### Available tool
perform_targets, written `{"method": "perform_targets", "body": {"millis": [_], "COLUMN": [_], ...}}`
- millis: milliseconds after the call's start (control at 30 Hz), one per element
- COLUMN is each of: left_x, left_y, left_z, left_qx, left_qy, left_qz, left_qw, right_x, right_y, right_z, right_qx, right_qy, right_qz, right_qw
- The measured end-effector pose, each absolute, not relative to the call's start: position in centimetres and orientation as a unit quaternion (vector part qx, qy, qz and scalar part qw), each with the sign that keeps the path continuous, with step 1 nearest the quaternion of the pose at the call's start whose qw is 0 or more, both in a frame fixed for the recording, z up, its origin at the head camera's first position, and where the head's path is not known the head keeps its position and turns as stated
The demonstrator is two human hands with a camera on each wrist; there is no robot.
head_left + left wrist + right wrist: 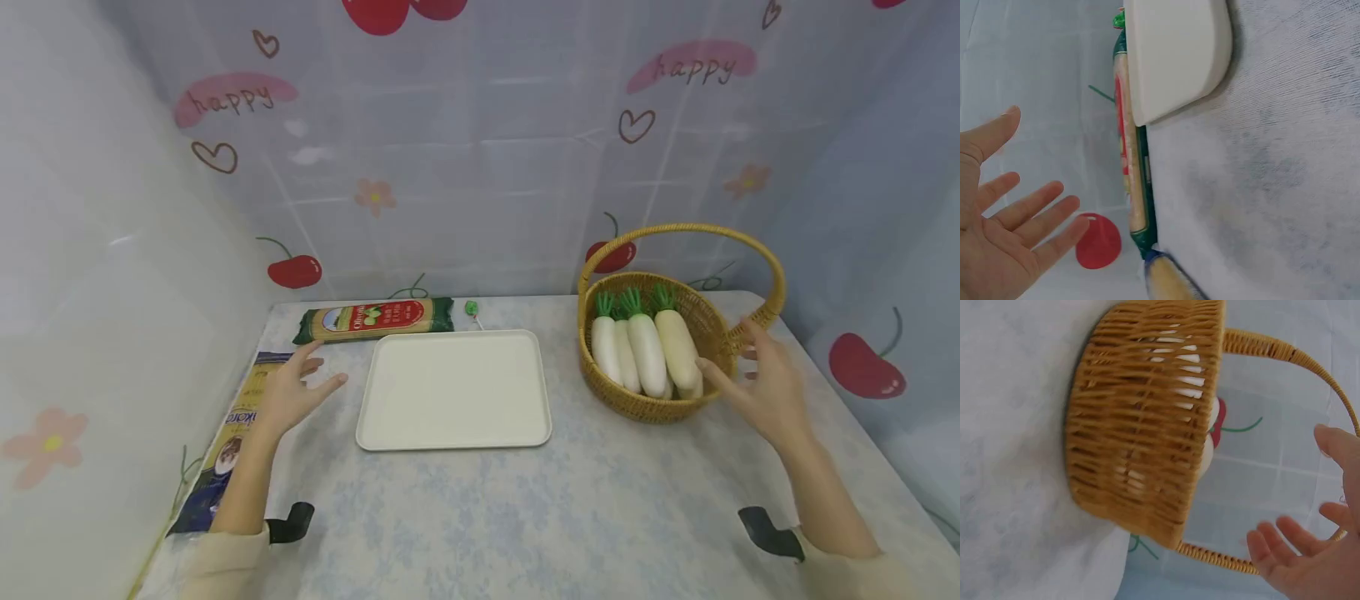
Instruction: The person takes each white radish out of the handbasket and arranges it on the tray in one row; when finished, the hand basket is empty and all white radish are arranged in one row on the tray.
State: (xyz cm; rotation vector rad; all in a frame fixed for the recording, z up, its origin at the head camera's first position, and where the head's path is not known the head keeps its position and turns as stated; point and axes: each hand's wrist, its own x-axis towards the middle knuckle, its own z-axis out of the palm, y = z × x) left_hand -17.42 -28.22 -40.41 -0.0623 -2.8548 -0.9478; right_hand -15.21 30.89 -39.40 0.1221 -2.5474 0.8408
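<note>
My right hand [768,383] hovers at the right side of a wicker basket [626,406], thumb and fingers spread apart. In the right wrist view this hand [1310,556] is near the basket handle [1216,556] and grips nothing. Several white radishes [647,354] with green tops lie in the basket. My left hand [288,392] is held in the air left of a cream tray [453,392], its fingers parted and holding nothing. Nearest to it are a yellow and blue packet [242,421] and a pack of spaghetti [375,318]. The left wrist view shows the palm [1004,250] empty.
Behind the tray lies a small green-wrapped lollipop [472,308]. A patterned pale cloth covers the table [480,517]. Curtains printed with cherries and hearts [480,150] hang at the back and sides. The basket's tall handle [678,227] arches above its rim.
</note>
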Motion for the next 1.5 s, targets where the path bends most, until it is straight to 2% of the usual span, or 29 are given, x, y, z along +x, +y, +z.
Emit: {"method": "perform_targets", "body": {"millis": [300, 600, 967, 1233, 1500], "left_x": [-19.4, -20.7, -21.4, -21.6, -21.5], "left_y": [-27.7, -27.2, -26.9, -27.3, -27.7], "left_z": [-45.3, -48.3, -49.6, -50.0, -49.6], "left_qx": [-0.012, -0.008, 0.008, -0.029, 0.003], "left_qy": [-0.883, -0.846, -0.859, -0.84, -0.876], "left_qz": [-0.469, -0.532, -0.512, -0.542, -0.482], "left_qw": [0.027, 0.017, 0.011, -0.022, -0.032], "right_x": [-17.3, -19.6, -22.7, -23.7, -24.0], "right_y": [30.0, 29.9, 30.4, 31.6, 31.8], "right_z": [-38.4, -38.6, -39.7, -40.1, -39.9], "right_qx": [0.116, 0.09, 0.06, 0.047, 0.017], "right_qy": [-0.934, -0.953, -0.963, -0.965, -0.948], "right_qz": [0.313, 0.271, 0.258, 0.251, 0.299], "right_qw": [0.126, 0.104, 0.055, -0.056, -0.108]}}
